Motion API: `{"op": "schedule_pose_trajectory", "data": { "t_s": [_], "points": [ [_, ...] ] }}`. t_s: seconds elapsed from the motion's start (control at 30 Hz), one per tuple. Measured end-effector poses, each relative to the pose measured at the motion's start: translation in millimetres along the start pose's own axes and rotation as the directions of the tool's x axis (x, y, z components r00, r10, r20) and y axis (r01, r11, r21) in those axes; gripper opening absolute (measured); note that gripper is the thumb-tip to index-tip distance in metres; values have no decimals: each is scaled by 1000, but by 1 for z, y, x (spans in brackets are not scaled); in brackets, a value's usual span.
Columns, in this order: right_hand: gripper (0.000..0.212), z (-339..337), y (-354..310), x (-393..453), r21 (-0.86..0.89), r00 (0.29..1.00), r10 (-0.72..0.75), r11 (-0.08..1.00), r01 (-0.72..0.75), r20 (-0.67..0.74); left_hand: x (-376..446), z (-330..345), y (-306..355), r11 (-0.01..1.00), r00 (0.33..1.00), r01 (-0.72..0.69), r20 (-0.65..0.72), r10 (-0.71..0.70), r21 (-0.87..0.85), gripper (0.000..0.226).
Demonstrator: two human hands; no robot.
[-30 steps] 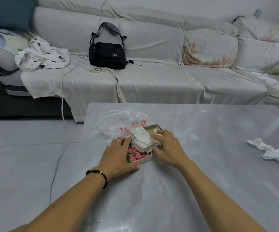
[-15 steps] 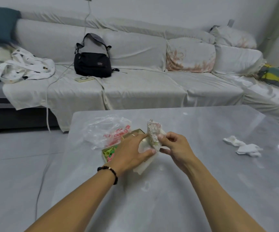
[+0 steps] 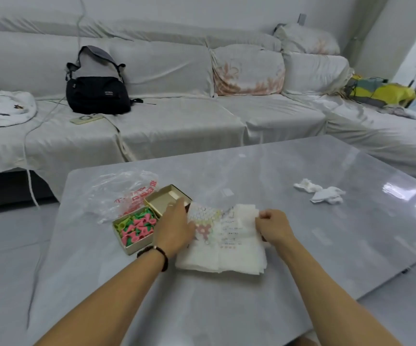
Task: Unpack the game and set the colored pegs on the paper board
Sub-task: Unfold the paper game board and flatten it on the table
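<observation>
Pinching the board's (image 3: 227,236) edge with our right hand (image 3: 273,227), left hand (image 3: 174,228) flat on it; thin, tearable paper.

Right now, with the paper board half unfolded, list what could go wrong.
1. The right hand pinches the thin paper board at one edge while the left hand presses it; pulling might tear it.
2. The open box of pegs sits beside the left wrist; a nudge could spill them.
</observation>
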State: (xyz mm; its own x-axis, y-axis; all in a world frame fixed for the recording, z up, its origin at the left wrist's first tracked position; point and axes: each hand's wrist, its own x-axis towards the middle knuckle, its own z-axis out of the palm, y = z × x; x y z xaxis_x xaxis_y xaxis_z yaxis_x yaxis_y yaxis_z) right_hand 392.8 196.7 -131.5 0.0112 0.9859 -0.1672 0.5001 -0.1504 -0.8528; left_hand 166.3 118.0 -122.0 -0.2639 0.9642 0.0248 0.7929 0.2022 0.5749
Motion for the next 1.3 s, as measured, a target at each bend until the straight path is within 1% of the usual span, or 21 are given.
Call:
{"op": "schedule_pose_trajectory", "data": {
  "t_s": [0.03, 0.07, 0.13, 0.2, 0.23, 0.33, 0.4, 0.47, 0.6, 0.7, 0.77, 0.83, 0.9, 0.97, 1.0, 1.03, 1.1, 1.13, 1.2, 1.27, 1.3],
  "points": [
    [13, 0, 6, 0, -59, 1000, 17, 998, -16, 13, -5, 6, 1, 987, 995, -91, -28, 95, 130, 44],
    [7, 2, 11, 0, -91, 999, 28, 996, -24, 40, -12, 11, 5, 966, 982, -179, -29, 188, 185, 41],
    [10, 5, 12, -8, -57, 990, 10, 998, -2, 141, -18, 22, 16, 955, 960, -272, 104, 261, 121, 40],
    [1, 8, 12, -15, 64, 967, -34, 998, 19, 251, -19, 33, 27, 979, 937, -195, 282, 204, -58, 60],
    [8, 9, 10, -18, 143, 951, -50, 990, 6, 305, -18, 37, 32, 979, 932, -133, 315, 177, -158, 65],
    [21, 10, 5, -25, 332, 890, -103, 941, -57, 444, -15, 42, 44, 928, 955, -22, 266, 129, -373, 45],
    [23, 6, 4, -25, 400, 868, -124, 912, -92, 481, -12, 42, 49, 839, 964, 77, 256, 76, -539, 33],
    [23, -1, 2, -25, 454, 886, -118, 884, -111, 448, -7, 39, 51, 759, 966, 157, 258, 15, -632, 24],
    [31, -20, 1, -14, 491, 977, -16, 866, -92, 211, 6, 29, 54, 777, 988, 148, 126, -88, -612, 18],
    [27, -38, -3, -8, 500, 961, -15, 856, -130, 276, 20, 20, 51, 735, 977, 203, 86, -194, -646, 20],
    [19, -48, -4, -3, 473, 975, 14, 873, -121, 224, 30, 15, 38, 711, 959, 256, 77, -274, -655, 14],
    [20, -54, 6, 8, 355, 995, 101, 929, -100, 17, 38, 13, 18, 772, 951, 284, 61, -305, -569, 15],
    [29, -60, 22, 19, 100, 980, 110, 990, -95, -168, 38, 10, -1, 855, 950, 301, 53, -308, -422, 15],
    [33, -60, 35, 23, -109, 975, 81, 988, -105, -208, 31, 11, -16, 933, 972, 232, 25, -234, -274, 26],
    [24, -58, 36, 21, -182, 977, 74, 977, -111, -198, 26, 13, -20, 964, 985, 164, -11, -170, -210, 38],
    [11, -55, 37, 18, -261, 984, 65, 959, -106, -163, 21, 15, -24, 986, 992, 101, -63, -110, -134, 51],
    [42, -47, 35, 13, -460, 991, -15, 886, -47, -130, 11, 18, -18, 997, 986, -1, -164, 15, 83, 70],
    [48, -42, 29, 7, -507, 989, -89, 862, 16, -120, 7, 18, -13, 989, 977, -65, -191, 90, 135, 77],
    [45, -31, 18, -5, -513, 968, -249, 835, 199, -28, 1, 14, -6, 970, 951, -218, -203, 235, 104, 91],
    [50, -20, 3, -23, -360, 917, -265, 859, 364, 297, -3, 9, -7, 933, 919, -352, -159, 360, 79, 80],
    [59, -12, -3, -34, -252, 835, -217, 889, 384, 505, -3, 8, -8, 923, 915, -378, -119, 385, 77, 65]
  ]
}}
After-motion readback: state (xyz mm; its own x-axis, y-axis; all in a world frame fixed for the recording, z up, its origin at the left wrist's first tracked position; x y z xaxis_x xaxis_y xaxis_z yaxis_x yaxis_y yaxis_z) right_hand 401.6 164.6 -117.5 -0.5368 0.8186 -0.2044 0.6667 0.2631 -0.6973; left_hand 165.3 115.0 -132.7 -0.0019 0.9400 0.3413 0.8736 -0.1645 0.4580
